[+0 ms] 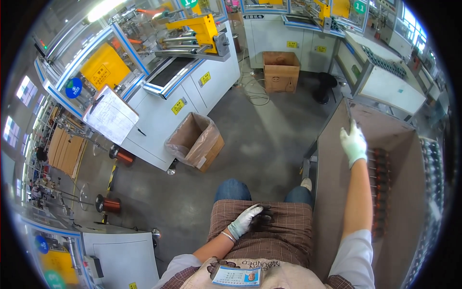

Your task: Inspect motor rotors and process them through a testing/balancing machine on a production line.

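My left hand, in a white glove with blackened fingers, rests on the brown checked apron over my lap. Its fingers are loosely bent and apart, and I see nothing held in them. My right arm stretches forward over a grey-brown deep-walled cart on my right. The right hand, also gloved in white, is by the cart's far inner wall, thumb and fingers apart, with no object visible in it. Whether its fingertips touch the wall I cannot tell. Beside that forearm, a row of reddish-brown coiled parts lies inside the cart.
A lined cardboard box stands by the white machine cabinet at left, where a clipboard leans. Another cardboard box and a black stool are ahead. Copper wire spools sit at left. Green-grey parts line the far right.
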Demonstrator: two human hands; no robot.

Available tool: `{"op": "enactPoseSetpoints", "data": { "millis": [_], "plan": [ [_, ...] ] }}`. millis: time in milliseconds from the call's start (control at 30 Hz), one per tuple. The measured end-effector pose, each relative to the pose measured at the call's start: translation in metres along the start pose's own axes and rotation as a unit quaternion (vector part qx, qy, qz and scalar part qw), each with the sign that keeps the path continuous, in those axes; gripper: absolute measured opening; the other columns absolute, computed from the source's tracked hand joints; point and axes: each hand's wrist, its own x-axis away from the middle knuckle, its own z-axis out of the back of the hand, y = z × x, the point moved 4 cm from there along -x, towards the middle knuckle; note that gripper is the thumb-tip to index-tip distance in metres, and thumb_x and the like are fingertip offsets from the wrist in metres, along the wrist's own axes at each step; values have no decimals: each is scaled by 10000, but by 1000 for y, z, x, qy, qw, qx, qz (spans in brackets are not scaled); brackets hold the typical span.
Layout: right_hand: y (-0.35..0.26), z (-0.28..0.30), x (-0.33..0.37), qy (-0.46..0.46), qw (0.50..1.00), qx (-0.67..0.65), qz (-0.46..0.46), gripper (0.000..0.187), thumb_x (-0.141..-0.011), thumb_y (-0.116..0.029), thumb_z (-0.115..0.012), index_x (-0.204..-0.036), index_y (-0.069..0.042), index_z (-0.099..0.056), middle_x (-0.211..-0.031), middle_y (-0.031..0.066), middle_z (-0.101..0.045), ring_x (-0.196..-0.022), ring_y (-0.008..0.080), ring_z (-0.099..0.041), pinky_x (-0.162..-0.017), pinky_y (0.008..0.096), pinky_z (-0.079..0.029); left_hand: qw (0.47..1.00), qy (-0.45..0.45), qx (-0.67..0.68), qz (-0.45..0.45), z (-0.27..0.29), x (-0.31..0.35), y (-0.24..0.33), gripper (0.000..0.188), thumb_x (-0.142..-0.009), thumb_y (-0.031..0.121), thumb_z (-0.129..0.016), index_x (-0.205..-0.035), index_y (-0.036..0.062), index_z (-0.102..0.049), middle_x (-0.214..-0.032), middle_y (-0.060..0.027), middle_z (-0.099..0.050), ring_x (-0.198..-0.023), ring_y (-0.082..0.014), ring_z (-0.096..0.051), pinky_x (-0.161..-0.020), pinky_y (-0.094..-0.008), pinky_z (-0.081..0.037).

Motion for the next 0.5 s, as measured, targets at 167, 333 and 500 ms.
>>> {"op": "enactPoseSetpoints", "data": {
  "millis": [167, 333, 500],
  "plan": [
    [-2, 2, 0, -30, 999, -15, -13, 621, -904, -407, -527, -1444, -138, -377, -1343, 294, -490, -1229, 419, -501, -1043, 433, -396, 1000, -15, 21, 5, -1, 1, 0, 408, -983, 273, -530, -1307, 28, -485, -1211, -130, -608, -1013, -231, -627, -866, -448, -543],
    [-1, 2, 1, -25, 999, -13, -16, 613, -906, -411, -522, -1435, -132, -388, -1334, 292, -499, -1217, 423, -509, -1039, 436, -399, 1000, -11, 8, 5, 0, 2, 0, 417, -985, 275, -525, -1318, 28, -475, -1220, -132, -598, -1030, -232, -620, -877, -456, -540],
    [-1, 1, 1, -23, 1000, -14, -9, 612, -907, -412, -523, -1432, -126, -392, -1328, 289, -506, -1221, 421, -506, -1039, 438, -397, 1000, -10, -3, 0, 1, 1, -1, 426, -989, 276, -517, -1333, 30, -462, -1221, -130, -596, -1039, -232, -617, -882, -459, -539]
  ]
}}
